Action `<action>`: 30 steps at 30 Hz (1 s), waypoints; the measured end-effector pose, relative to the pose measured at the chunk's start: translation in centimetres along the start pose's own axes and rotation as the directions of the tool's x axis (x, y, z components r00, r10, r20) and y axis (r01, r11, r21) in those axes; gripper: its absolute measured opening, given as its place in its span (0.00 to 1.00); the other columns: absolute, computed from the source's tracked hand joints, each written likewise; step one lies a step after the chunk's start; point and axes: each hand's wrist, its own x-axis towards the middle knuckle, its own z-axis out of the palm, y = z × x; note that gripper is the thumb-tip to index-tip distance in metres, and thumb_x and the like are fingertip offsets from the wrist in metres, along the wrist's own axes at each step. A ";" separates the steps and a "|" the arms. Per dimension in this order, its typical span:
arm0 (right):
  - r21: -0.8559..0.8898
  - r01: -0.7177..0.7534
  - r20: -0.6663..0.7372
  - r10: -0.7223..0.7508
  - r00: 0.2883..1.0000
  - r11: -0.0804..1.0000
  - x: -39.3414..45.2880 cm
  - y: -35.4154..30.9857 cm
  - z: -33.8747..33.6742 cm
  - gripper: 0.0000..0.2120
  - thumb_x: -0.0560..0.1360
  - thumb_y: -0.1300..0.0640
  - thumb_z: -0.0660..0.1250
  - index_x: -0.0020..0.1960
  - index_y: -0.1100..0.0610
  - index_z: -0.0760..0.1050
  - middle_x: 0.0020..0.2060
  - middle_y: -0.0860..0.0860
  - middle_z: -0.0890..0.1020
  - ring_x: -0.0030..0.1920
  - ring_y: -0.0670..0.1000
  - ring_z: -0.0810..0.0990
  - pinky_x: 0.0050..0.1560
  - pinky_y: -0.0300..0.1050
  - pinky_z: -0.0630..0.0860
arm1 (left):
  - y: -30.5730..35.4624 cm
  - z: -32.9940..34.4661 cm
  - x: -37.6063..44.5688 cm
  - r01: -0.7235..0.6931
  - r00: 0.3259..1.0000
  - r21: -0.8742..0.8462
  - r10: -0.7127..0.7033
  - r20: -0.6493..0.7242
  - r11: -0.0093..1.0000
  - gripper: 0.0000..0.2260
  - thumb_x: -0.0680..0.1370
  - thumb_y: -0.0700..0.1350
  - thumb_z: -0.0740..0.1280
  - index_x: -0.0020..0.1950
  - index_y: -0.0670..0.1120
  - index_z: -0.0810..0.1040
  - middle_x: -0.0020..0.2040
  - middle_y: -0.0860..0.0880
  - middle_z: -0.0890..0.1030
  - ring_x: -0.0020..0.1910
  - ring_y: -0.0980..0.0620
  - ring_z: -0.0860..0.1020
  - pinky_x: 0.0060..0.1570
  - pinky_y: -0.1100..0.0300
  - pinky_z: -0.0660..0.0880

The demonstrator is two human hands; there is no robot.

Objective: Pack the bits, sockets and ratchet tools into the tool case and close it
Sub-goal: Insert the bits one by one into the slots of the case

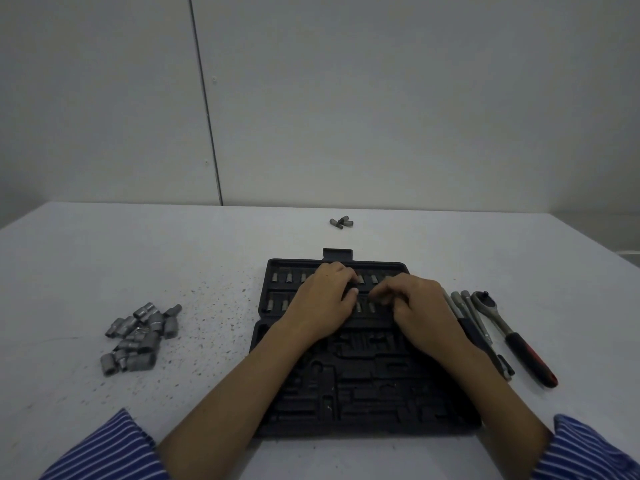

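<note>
Here, ratchet (516, 336) handle points near-right; both hands (322, 303) curled over case (363, 393), grip unclear.

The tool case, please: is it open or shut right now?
Open: the tool case lies flat, moulded slots exposed, with both hands working over its bit rows.

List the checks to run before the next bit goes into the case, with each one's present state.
1. Tool case lies open and flat on the table: ok.
2. Both hands over the bit rows, left hand, right hand: ok.
3. A bit held in the right fingers: cannot tell.
4. Free slots left in the bit rows: cannot tell, hands cover the middle.
5. Loose bits beyond the case packed: not ok.
6. Socket pile and ratchet packed: not ok, both lie on the table.
</note>
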 end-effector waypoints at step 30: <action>-0.169 -0.079 0.127 0.102 0.987 0.982 4.4 -1.3 0.3 0.14 0.74 0.62 0.58 0.50 0.50 0.81 0.45 0.47 0.83 0.41 0.48 0.77 0.40 0.42 0.72 | -0.7 -1.2 2.0 0.056 0.998 0.061 -0.054 -0.026 0.997 0.09 0.79 0.45 0.60 0.56 0.44 0.76 0.54 0.48 0.76 0.57 0.50 0.71 0.53 0.55 0.71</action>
